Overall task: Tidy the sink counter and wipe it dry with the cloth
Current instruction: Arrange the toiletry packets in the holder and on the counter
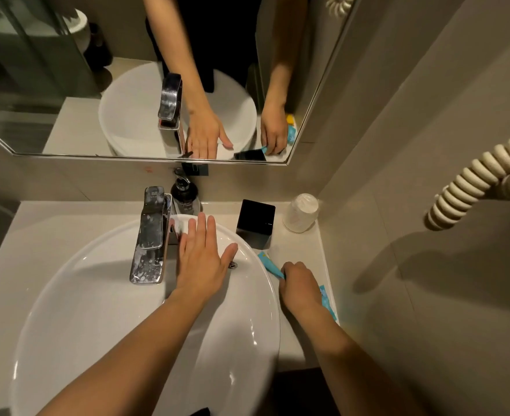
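A round white sink basin (97, 295) sits on a pale counter (302, 244). My left hand (202, 259) lies flat with fingers spread over the basin's back rim, beside the chrome tap (150, 235). My right hand (299, 283) is closed on a blue tube (270, 264) lying on the counter strip to the right of the basin. A second blue packet (327, 301) lies partly under that wrist. No cloth shows anywhere in this view.
A black square holder (256, 220) and an upturned wrapped cup (302, 213) stand at the counter's back right. A dark soap pump bottle (184, 195) stands behind the tap. The mirror (67, 85) hangs above; a coiled cord (473, 187) hangs on the right wall.
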Available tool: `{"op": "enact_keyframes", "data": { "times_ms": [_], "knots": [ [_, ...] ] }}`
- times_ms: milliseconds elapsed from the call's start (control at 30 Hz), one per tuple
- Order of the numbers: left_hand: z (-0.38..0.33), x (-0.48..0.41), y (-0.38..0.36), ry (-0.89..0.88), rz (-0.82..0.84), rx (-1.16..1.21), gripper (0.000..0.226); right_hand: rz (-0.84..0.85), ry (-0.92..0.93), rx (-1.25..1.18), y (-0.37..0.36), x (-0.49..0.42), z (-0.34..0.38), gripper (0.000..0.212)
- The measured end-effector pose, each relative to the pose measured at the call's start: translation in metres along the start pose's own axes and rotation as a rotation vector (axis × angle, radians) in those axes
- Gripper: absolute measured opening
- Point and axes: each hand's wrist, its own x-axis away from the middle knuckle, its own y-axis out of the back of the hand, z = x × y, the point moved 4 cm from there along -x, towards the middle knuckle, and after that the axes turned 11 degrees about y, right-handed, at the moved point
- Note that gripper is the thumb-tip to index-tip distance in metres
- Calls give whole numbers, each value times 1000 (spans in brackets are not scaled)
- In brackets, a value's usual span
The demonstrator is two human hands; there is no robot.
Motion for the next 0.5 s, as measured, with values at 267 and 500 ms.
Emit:
{"op": "enact_keyframes", "data": {
  "times_ms": [267,500],
  "knots": [
    [-2,0,0,1,-11,-49,86,-245,-52,-274,35,12,-5,18],
    [-2,0,0,6,2,-41,86,-487,44,-717,105,25,22,13]
  ]
}}
